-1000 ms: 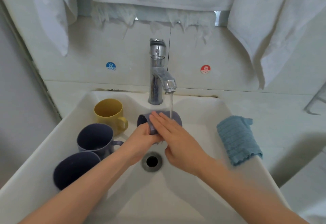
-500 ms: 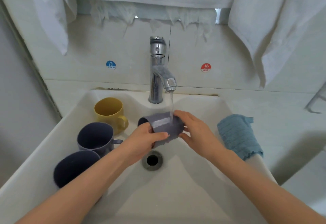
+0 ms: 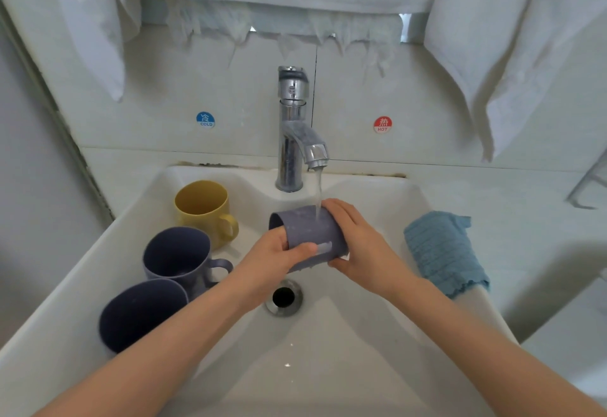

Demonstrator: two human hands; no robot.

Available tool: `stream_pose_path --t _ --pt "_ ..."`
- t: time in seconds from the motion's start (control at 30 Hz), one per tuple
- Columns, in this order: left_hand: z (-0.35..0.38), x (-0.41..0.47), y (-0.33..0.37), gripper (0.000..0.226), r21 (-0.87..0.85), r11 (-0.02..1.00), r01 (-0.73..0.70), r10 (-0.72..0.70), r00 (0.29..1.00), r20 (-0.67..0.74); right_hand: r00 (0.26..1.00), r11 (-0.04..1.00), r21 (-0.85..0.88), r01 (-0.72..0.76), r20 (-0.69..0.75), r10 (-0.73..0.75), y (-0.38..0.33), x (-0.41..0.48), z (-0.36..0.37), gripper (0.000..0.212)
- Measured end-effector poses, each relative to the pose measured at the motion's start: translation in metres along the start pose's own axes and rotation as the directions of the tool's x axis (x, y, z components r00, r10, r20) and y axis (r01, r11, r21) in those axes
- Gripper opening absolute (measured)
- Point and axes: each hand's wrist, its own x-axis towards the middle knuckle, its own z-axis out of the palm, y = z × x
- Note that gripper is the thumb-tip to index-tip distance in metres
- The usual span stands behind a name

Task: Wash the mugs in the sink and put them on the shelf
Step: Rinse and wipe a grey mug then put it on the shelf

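Between left hand [image 3: 272, 262] and right hand [image 3: 364, 245], both gripping, lies a grey-purple plastic mug [image 3: 308, 229]. Earlier flat atop, the right hand now clasps its base.

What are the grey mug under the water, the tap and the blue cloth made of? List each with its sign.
The grey mug looks like matte plastic, dull with pale specks, though ceramic is possible. The tap is polished metal, mirror-bright. The blue cloth is soft ribbed fabric with a frilled edge.
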Motion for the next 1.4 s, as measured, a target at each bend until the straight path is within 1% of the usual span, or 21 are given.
stream_pose_path --t 0.07,0.17,0.23,0.3,0.37,0.43,0.5,0.53,0.57,0.63,0.73,0.77,0.83,0.87,0.93,0.97,1.1,1.17,1.23,1.33,1.4 --pt "0.000 0.000 0.000 0.031 -0.007 1.000 -0.005 0.005 1.000 -0.004 0.999 0.992 -0.124 0.033 -0.006 -0.034 -0.005 -0.002 0.001 0.086" --pt "0.002 -0.001 0.001 0.026 -0.019 1.000 -0.025 0.025 0.999 0.020 0.971 0.925 -0.311 0.219 -0.027 -0.239 -0.018 -0.004 0.012 0.093" --pt "0.005 -0.002 0.004 0.035 0.028 0.999 -0.032 0.032 0.999 -0.002 0.949 0.913 -0.278 0.299 -0.010 -0.314 -0.031 -0.005 0.021 0.086" --pt "0.006 -0.004 0.005 0.038 0.039 0.999 -0.037 0.038 0.999 -0.014 0.940 0.914 -0.239 0.329 -0.011 -0.341 -0.036 -0.004 0.022 0.079" --pt "0.004 -0.003 0.002 0.034 -0.014 0.999 -0.033 0.033 0.999 0.030 0.953 0.929 -0.222 0.295 -0.002 -0.303 -0.029 -0.002 0.016 0.076" --pt "0.001 -0.003 -0.001 0.023 -0.024 1.000 -0.019 0.020 0.999 0.035 0.990 0.972 -0.186 0.142 0.018 -0.141 -0.019 -0.002 0.005 0.081" --pt "0.000 -0.002 -0.003 0.026 -0.022 0.999 -0.032 0.033 0.998 0.046 0.999 0.976 -0.216 -0.019 0.044 0.030 -0.010 -0.004 -0.005 0.092" --pt "0.000 -0.001 -0.004 0.028 -0.020 0.999 -0.031 0.032 0.998 0.048 0.996 0.968 -0.246 -0.049 0.057 0.064 -0.009 -0.006 -0.007 0.093" --pt "0.001 -0.002 -0.004 0.026 -0.020 0.999 -0.028 0.029 0.998 0.047 0.998 0.968 -0.247 -0.033 0.048 0.046 -0.011 -0.009 -0.006 0.091" --pt "0.001 -0.002 -0.005 0.024 -0.014 1.000 -0.013 0.013 0.999 0.040 0.996 0.975 -0.204 0.092 0.029 -0.088 -0.025 -0.010 0.002 0.086" --pt "0.000 -0.002 -0.005 0.028 0.019 1.000 -0.016 0.016 0.999 0.028 0.977 0.963 -0.176 0.202 0.101 -0.186 -0.040 -0.009 0.013 0.082" --pt "0.000 -0.003 -0.005 0.027 0.014 1.000 -0.008 0.007 1.000 0.012 0.979 0.966 -0.171 0.195 0.097 -0.181 -0.038 -0.007 0.012 0.081" --pt "0.000 -0.004 -0.005 0.027 0.027 1.000 -0.007 0.008 1.000 -0.011 0.996 0.988 -0.139 0.072 0.065 -0.064 -0.024 -0.005 0.002 0.079" --pt "0.000 -0.003 -0.005 0.028 0.052 0.999 -0.016 0.017 1.000 -0.013 0.998 0.988 -0.151 -0.012 0.066 0.023 -0.015 -0.005 -0.005 0.080" --pt "0.000 -0.003 -0.007 0.027 0.085 0.996 -0.031 0.031 1.000 0.002 0.992 0.970 -0.234 -0.070 0.086 0.093 -0.004 -0.008 -0.013 0.084" --pt "0.000 -0.003 -0.007 0.027 0.081 0.996 -0.034 0.033 0.999 0.011 0.994 0.968 -0.246 -0.055 0.082 0.077 -0.003 -0.009 -0.013 0.084" --pt "0.000 -0.002 -0.005 0.020 0.133 0.990 -0.038 0.040 0.999 -0.009 0.989 0.976 -0.163 0.147 0.042 -0.142 -0.026 -0.008 0.001 0.079" --pt "0.000 -0.002 -0.004 0.025 0.153 0.987 -0.050 0.054 0.998 -0.017 0.985 0.976 -0.135 0.170 0.045 -0.165 -0.026 -0.005 0.001 0.076" --pt "0.001 -0.003 -0.002 0.026 0.158 0.984 -0.080 0.077 0.997 0.020 0.992 0.988 -0.098 0.122 0.039 -0.119 -0.014 -0.003 -0.006 0.076" --pt "0.004 -0.005 0.000 0.024 0.270 0.953 -0.137 0.127 0.990 0.054 0.992 0.997 -0.019 -0.077 0.103 0.079 0.006 -0.002 -0.019 0.091" --pt "0.004 -0.004 0.000 0.022 0.337 0.927 -0.165 0.154 0.986 0.059 0.990 0.994 0.046 -0.096 0.106 0.090 0.010 -0.001 -0.022 0.095"
